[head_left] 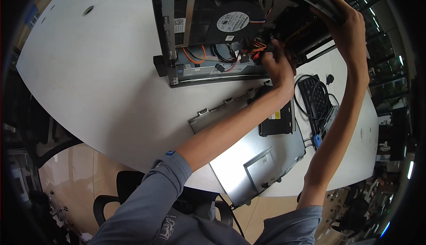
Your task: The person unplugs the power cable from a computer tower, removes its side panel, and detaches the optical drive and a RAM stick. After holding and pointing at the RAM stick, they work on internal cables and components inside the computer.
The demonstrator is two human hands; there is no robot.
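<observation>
An opened desktop computer case [208, 77] stands on the table in front of me, its inside facing me. My left hand [280, 67] reaches into its lower right part, thumb and fingers closed around a bundle of orange, red and black cables [258, 49]. The fingertips are partly lost in the dark interior. At the upper right, my right hand [350, 30] is wrapped over the rim of the case. Beside the cables sits a black blower fan [213, 27] with a round white label. A loose orange wire [195, 61] loops below the fan.
A detached metal side panel [239, 156] lies under my left forearm, reaching the table's near edge. On it rests a black drive [277, 125]. To the right are a black keyboard [310, 94] with a coiled cable and a blue connector [317, 141]. A chair [126, 185] stands below the table [88, 67].
</observation>
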